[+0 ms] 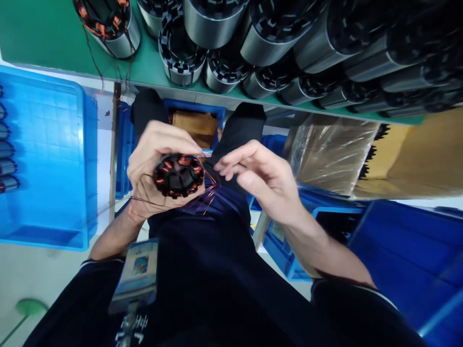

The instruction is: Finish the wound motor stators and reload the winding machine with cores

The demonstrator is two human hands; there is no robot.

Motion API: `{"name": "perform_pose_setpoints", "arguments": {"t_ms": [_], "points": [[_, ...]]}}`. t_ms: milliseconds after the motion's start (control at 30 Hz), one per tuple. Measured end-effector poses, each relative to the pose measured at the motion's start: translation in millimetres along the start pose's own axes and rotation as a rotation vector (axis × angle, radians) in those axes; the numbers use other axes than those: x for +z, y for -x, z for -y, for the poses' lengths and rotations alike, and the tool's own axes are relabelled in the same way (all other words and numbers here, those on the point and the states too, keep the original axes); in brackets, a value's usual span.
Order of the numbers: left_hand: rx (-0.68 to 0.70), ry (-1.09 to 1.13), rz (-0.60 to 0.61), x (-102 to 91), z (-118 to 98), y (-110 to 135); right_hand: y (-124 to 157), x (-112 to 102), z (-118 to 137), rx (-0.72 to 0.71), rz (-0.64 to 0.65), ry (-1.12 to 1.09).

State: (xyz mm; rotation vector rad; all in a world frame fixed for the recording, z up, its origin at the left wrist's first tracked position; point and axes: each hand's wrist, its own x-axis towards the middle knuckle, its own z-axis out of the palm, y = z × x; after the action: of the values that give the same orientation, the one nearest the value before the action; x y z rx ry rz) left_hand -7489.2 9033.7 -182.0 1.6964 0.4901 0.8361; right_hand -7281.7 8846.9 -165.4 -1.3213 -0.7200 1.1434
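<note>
My left hand (152, 154) is wrapped round a cylindrical motor stator (178, 174) with black slots and copper windings, its end face turned toward me, held over my lap. Thin copper wires (208, 195) trail from its right side. My right hand (258, 176) is just to the right, fingers pinched together at the wire ends next to the stator's edge. Both hands hover below the edge of a green-topped bench (43, 43).
Several more metal stators (181, 53) stand and lie along the bench top, one wound with copper (108, 21) at the left. A large blue crate (47, 159) sits at left; other blue bins (398, 250) and plastic-wrapped cardboard (333, 154) at right. A badge (139, 270) hangs on my dark clothes.
</note>
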Motion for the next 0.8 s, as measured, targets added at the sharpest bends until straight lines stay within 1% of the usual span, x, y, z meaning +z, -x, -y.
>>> {"name": "perform_pose_setpoints", "arguments": {"t_ms": [67,133,167,233,267,300,333,367,433,467,500,533,600,700,800], "points": [[0.188,-0.109,0.034,2.9,-3.2,-5.7,-3.6,3.1,22.3,0.065,0.11,-0.13],[0.351,-0.16,0.044,9.4,-0.8,-11.9,-7.7,7.1,36.1,0.148,0.181,-0.222],[0.397,-0.142,0.042,12.0,1.9,-14.2,-9.7,8.0,39.5,0.186,0.194,-0.247],[0.434,-0.054,0.08,13.9,7.7,-15.0,-12.3,7.4,40.0,0.226,0.198,-0.267],[0.406,0.0,0.116,13.7,9.6,-13.4,-12.8,6.4,37.5,0.234,0.194,-0.269],[0.325,0.076,0.155,13.3,10.2,-10.7,-12.8,5.7,33.4,0.236,0.189,-0.27],[0.191,0.174,0.194,13.5,9.3,-7.3,-12.3,5.5,28.0,0.232,0.184,-0.274],[0.014,0.293,0.221,14.8,7.2,-3.9,-11.4,6.1,21.7,0.222,0.18,-0.28],[-0.405,0.556,0.244,22.2,0.8,1.2,-8.9,8.8,8.9,0.186,0.165,-0.282],[-0.552,0.676,0.263,27.9,-2.1,2.0,-7.4,10.2,3.7,0.166,0.149,-0.271],[-0.639,0.764,0.286,34.2,-4.2,1.4,-5.8,11.3,0.2,0.153,0.135,-0.252],[-0.681,0.823,0.321,40.4,-5.1,-0.4,-4.0,11.6,-1.1,0.145,0.125,-0.225],[-0.683,0.865,0.375,50.0,-3.8,-6.1,-0.2,9.5,3.9,0.135,0.134,-0.151],[-0.637,0.798,0.353,53.3,2.6,-12.2,5.5,1.0,26.8,0.082,0.143,-0.01],[-0.624,0.762,0.316,48.6,9.8,-6.8,7.8,-8.0,53.5,-0.005,0.122,0.145]]}}
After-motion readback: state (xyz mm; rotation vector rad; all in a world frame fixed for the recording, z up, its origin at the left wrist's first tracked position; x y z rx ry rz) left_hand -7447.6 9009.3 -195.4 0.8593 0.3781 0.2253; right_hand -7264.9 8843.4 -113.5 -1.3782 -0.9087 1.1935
